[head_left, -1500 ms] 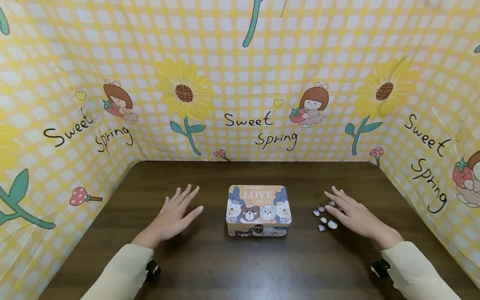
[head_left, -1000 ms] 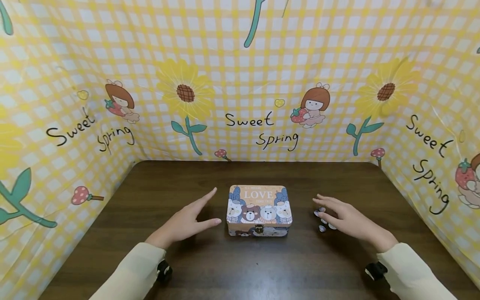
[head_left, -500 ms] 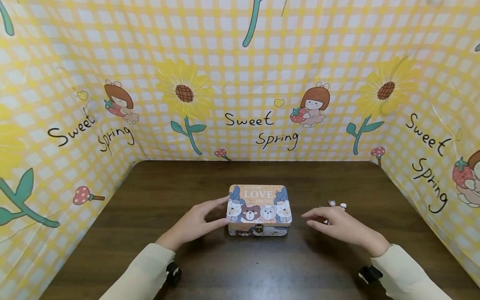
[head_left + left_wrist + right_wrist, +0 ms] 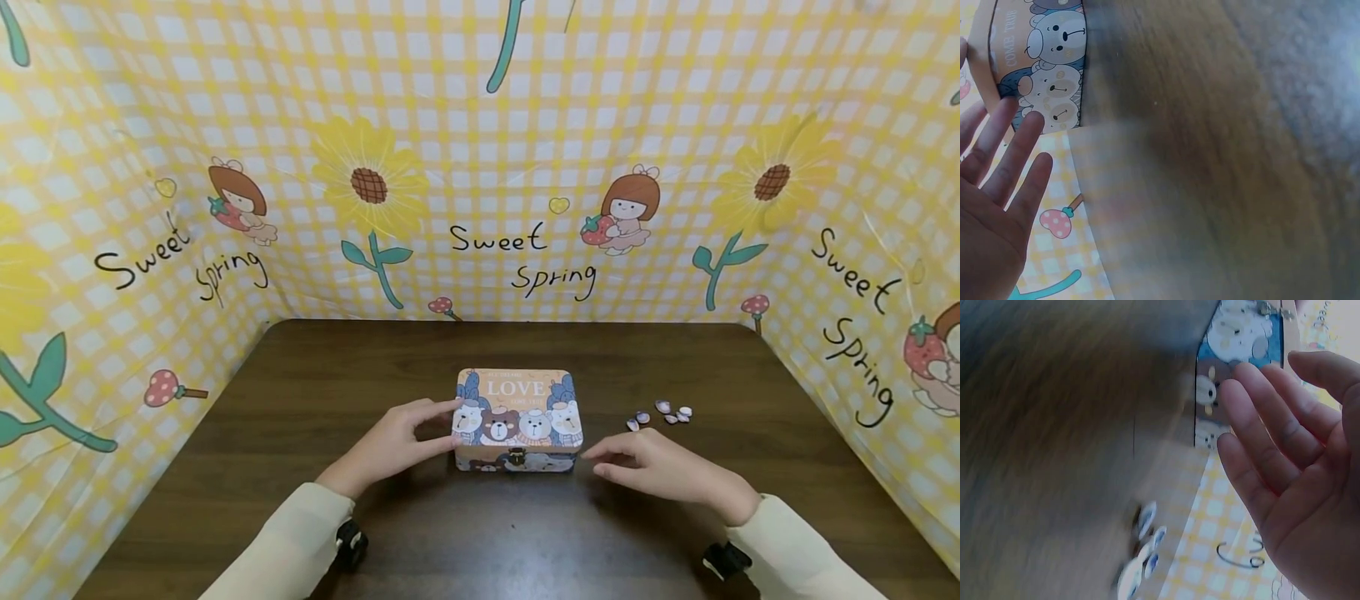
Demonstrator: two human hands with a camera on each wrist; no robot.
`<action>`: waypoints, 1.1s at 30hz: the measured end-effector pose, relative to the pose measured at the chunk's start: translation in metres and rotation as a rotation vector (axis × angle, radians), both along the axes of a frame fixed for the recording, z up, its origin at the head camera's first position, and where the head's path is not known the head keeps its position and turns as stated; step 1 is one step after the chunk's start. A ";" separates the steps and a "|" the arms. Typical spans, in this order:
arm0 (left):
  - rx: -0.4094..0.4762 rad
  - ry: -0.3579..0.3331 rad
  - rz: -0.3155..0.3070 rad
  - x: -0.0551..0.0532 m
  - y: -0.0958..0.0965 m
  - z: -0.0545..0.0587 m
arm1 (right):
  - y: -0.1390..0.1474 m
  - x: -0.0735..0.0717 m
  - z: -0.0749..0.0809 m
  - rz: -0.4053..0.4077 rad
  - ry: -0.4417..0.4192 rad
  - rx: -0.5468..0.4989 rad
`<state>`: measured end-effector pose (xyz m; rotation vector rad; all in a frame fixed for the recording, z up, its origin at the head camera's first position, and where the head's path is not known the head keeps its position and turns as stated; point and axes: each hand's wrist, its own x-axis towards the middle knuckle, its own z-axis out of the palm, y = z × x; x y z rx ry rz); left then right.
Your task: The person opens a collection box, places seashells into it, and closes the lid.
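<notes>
A small tin box (image 4: 517,417) with a lid stands mid-table, its lid down, printed with bears and the word LOVE. A metal clasp (image 4: 517,456) sits at the middle of its front. My left hand (image 4: 393,442) is at the box's left side, fingertips right at the lid's edge and fingers extended in the left wrist view. At the front right corner of the box, my right hand (image 4: 660,468) has its fingertips close to the side, the fingers slightly bent and the palm bare in the right wrist view. Several purple-and-white seashells (image 4: 662,407) lie beyond the right hand.
The dark wooden table (image 4: 360,358) carries the box and the shells. A yellow checked cloth (image 4: 480,167) with flowers and strawberry girls hangs round its back and both sides. Each wrist bears a black camera, the left wrist camera (image 4: 351,546) below the sleeve.
My left hand has moved right to the box's left side. The right hand has come left and nearer, from over the shells to the box's right side, uncovering the shells. The box has stayed put.
</notes>
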<state>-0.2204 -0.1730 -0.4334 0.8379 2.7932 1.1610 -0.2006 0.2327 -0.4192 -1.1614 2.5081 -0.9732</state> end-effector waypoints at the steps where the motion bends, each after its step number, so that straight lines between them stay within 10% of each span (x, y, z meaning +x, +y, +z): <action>1: -0.001 -0.002 0.003 0.000 0.000 0.000 | -0.003 0.000 0.000 0.005 -0.005 0.004; 15: 0.020 0.030 -0.008 0.000 0.001 -0.001 | -0.042 0.006 -0.009 0.121 -0.095 0.036; 33: 0.016 0.014 -0.007 -0.001 0.001 -0.003 | -0.069 0.016 -0.010 0.054 -0.328 0.054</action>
